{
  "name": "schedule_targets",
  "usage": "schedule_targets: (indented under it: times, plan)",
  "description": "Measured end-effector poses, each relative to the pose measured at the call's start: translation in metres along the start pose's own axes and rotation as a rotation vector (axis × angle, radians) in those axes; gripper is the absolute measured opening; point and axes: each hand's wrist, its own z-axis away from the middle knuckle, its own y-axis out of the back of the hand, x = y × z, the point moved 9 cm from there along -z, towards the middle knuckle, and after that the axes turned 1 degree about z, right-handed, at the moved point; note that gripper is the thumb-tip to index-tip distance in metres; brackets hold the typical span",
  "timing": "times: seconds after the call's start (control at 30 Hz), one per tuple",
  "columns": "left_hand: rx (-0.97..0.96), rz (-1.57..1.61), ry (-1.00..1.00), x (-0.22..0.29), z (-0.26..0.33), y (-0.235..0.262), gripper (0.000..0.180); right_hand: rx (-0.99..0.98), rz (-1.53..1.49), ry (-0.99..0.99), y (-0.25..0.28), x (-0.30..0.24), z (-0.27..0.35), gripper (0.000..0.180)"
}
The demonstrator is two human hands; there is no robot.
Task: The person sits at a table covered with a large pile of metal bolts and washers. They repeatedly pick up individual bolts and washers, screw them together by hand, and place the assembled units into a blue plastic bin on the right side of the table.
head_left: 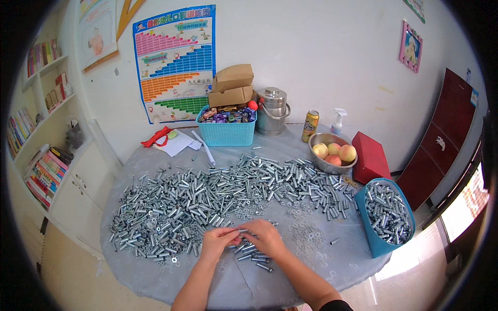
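Observation:
At the near middle of the table, my left hand (218, 243) and my right hand (265, 237) meet, fingertips pinched together on a small metal bolt (242, 231). Fingers cover most of it, so its full shape is hidden. Beneath and beside my right hand lie several bolts with sleeves (263, 267). Beyond both hands spreads a wide heap of silvery metal sleeves (207, 186). Loose flat washers (307, 236) lie scattered to the right of my right hand, and more are mixed into the heap's near left part.
A blue bin (374, 248) full of metal sleeves stands at the right edge. Along the back are a light-blue basket (225, 136) of small packets, a lidded steel pot (272, 116), a drink can (310, 126), a steel bowl (332, 167) of fruit and a red box (371, 158).

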Motion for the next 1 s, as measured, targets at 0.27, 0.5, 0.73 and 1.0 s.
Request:
schedule_targets:
  times: [0.27, 0.5, 0.73, 1.0]
  plan:
    - [0.073, 0.18, -0.057, 0.003, -0.012, 0.011, 0.018, 0.223, 0.413, -0.46, 0.09, 0.109, 0.028, 0.014]
    - [0.096, 0.208, -0.059, -0.012, -0.009, 0.018, 0.018, 0.141, 0.555, -0.505, 0.084, 0.126, 0.041, 0.015]
    - [0.088, 0.185, -0.097, -0.006, -0.003, 0.015, 0.019, 0.247, 0.314, -0.659, 0.09, 0.123, 0.039, 0.013]
    - [0.118, 0.169, -0.091, -0.01, -0.004, 0.018, 0.019, 0.093, 0.351, -0.664, 0.063, 0.131, 0.042, 0.017]
